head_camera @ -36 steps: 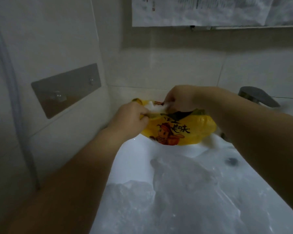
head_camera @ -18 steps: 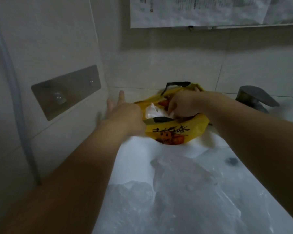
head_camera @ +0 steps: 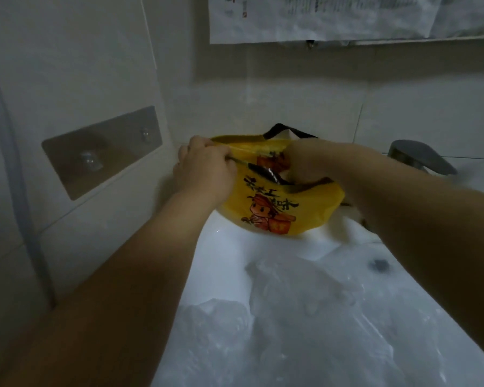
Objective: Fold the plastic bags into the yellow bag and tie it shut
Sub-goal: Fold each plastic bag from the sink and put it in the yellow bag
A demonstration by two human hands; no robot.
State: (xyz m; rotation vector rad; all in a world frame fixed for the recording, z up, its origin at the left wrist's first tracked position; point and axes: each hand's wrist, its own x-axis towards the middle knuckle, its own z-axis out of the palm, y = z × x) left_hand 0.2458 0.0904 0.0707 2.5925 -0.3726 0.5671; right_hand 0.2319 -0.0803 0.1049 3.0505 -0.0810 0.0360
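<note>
Yellow bag [head_camera: 277,216] hides the right hand [head_camera: 303,162]'s fingers inside.

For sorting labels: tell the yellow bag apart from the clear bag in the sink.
The yellow bag is opaque and printed with a cartoon; the clear bag is see-through and plain. The yellow bag is held open, the left hand gripping its rim and the right hand reaching inside; the clear bag lies loose in the sink, untouched. Both are soft plastic.

We're in a bathroom here: white basin [head_camera: 221,247] down front, grey tap [head_camera: 419,157] on its right, pale tiled walls [head_camera: 291,101] around, metal plate [head_camera: 104,150] on the left wall
</note>
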